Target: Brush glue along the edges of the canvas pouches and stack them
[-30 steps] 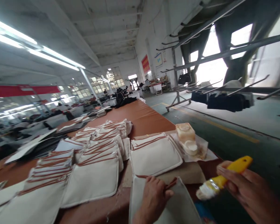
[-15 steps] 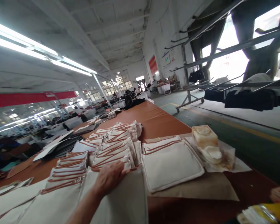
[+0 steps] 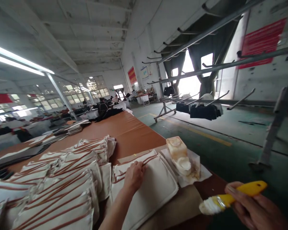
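At my twelve o'clock a stack of pouches (image 3: 156,188) lies on a sheet (image 3: 180,207) on the table (image 3: 134,127), my left hand (image 3: 135,174) at its far edge, with rows of other pouches (image 3: 62,185) at ten. A tub (image 3: 179,156) sits on paper (image 3: 204,172) at one o'clock, just beside the stack. My right hand (image 3: 254,204) has the brush (image 3: 235,195) at two, and past the table, around one, bags (image 3: 204,111) hang on a rack (image 3: 228,65).

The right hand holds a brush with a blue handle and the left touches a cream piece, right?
No, the brush has a yellow handle, as the head view shows. The right hand does hold it, and the left hand touches a cream piece.
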A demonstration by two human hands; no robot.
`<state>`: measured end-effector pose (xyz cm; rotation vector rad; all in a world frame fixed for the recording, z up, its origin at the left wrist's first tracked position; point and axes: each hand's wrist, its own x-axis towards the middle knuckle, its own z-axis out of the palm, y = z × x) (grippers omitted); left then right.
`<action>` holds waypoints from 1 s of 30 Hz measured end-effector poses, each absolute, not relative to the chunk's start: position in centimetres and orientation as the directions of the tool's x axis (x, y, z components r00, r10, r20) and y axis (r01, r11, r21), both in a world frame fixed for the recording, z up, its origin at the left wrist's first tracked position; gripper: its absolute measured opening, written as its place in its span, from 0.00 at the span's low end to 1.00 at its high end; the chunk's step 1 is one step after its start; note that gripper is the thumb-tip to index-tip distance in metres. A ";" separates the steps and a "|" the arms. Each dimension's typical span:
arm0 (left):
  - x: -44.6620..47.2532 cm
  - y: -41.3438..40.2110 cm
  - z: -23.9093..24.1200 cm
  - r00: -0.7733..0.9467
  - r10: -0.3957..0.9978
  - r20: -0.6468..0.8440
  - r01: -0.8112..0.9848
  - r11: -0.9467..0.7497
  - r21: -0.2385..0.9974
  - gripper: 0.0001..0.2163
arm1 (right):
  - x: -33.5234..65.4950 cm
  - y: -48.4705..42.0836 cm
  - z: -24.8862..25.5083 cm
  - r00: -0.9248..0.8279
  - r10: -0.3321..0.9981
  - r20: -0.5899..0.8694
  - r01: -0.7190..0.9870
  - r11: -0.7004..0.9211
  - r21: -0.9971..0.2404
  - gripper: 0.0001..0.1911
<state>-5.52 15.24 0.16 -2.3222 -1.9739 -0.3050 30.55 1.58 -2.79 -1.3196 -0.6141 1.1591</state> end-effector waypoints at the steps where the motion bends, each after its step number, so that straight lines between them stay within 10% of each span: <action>1: -5.0 16.1 -0.2 0.131 0.975 0.181 0.985 -0.148 0.085 0.11 | 30.7 2.1 -2.3 0.357 0.907 -0.223 -0.266 -0.130 -0.955 0.22; 10: -3.2 18.2 0.7 0.134 0.991 -0.012 0.966 -0.128 0.223 0.11 | 31.1 12.3 -2.0 0.092 0.952 0.292 0.348 0.244 -0.905 0.19; 30: -0.6 4.2 6.6 0.185 0.979 -0.087 0.759 -0.086 0.645 0.12 | 31.8 12.1 -3.6 -0.239 0.837 0.493 0.397 0.547 -0.736 0.09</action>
